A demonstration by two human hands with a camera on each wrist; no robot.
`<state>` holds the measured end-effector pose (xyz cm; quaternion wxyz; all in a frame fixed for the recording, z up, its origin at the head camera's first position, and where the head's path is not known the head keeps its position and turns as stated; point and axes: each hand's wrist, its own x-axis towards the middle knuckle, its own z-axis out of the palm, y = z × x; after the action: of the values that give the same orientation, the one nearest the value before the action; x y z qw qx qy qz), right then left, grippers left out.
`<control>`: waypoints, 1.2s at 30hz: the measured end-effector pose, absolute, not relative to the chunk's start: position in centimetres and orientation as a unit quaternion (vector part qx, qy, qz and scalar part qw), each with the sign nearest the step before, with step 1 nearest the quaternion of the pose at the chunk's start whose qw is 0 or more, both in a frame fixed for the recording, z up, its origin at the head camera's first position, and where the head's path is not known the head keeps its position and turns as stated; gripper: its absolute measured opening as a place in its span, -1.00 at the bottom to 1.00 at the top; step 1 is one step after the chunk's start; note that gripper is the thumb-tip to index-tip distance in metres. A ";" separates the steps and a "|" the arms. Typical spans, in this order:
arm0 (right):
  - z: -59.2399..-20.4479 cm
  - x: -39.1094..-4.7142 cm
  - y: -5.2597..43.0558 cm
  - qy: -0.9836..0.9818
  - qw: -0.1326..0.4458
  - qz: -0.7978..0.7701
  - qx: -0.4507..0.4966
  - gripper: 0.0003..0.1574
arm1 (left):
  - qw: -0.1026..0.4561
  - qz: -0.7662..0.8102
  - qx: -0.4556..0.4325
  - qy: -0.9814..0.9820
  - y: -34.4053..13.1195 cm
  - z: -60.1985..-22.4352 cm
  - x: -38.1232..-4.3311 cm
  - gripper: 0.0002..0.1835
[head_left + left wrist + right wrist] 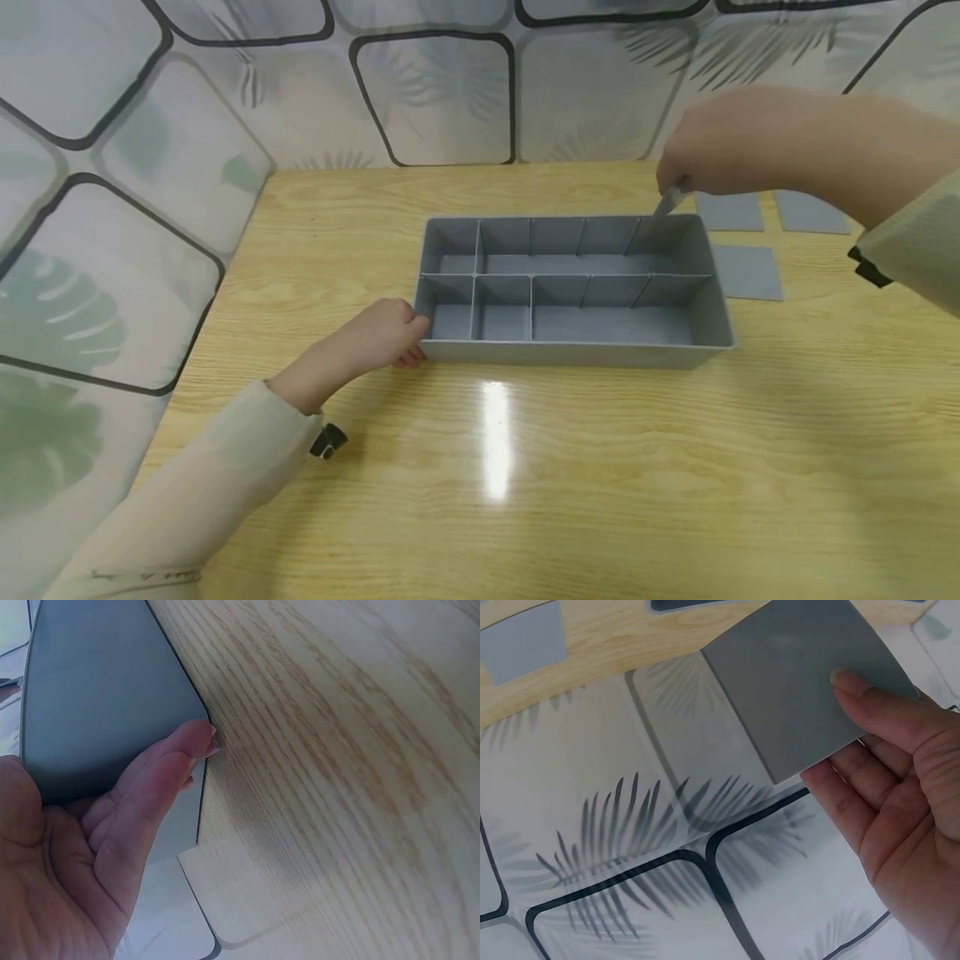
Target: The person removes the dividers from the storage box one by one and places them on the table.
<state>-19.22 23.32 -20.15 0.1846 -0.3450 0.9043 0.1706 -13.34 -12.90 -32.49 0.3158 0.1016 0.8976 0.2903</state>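
A long grey organizer box [562, 354] with low walls stands on the wooden table. A lengthwise wall splits it into two rows, and thin cross dividers part off small compartments at its left end. My left hand [384, 335] holds the box by its front left corner, and in the left wrist view the fingers [146, 799] lie against the outer wall. Over the back right of the box, my right hand [731, 146] pinches a flat grey divider [667, 202]. The right wrist view shows this square divider [795, 690] between thumb and fingers.
Several loose grey dividers [747, 272] lie flat on the table [600, 467] to the right of the box. A leaf-patterned wall covering [438, 100] rises behind the table's back edge and along its left side.
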 end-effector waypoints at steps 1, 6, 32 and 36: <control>-20.2 -19.2 23.6 0.905 0.182 0.173 -0.344 -0.88 | 0.316 0.290 0.100 0.898 -12.9 -32.5 -13.3 -0.62; -20.5 -18.9 25.0 0.911 0.183 0.183 -0.321 -0.82 | 0.314 0.290 0.101 0.898 -13.0 -32.6 -13.3 -0.62; -22.3 -17.9 32.2 0.922 0.168 0.193 -0.290 -0.88 | 0.313 0.299 0.100 0.896 -13.6 -33.0 -13.2 -0.60; -22.6 -17.7 33.1 0.924 0.174 0.200 -0.274 -0.85 | 0.316 0.303 0.097 0.894 -13.7 -33.1 -13.2 -0.60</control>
<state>-17.73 33.10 -22.64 0.1739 -0.2743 0.9244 0.2001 -13.23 -13.68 -33.12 0.3161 0.0970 0.8940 0.3026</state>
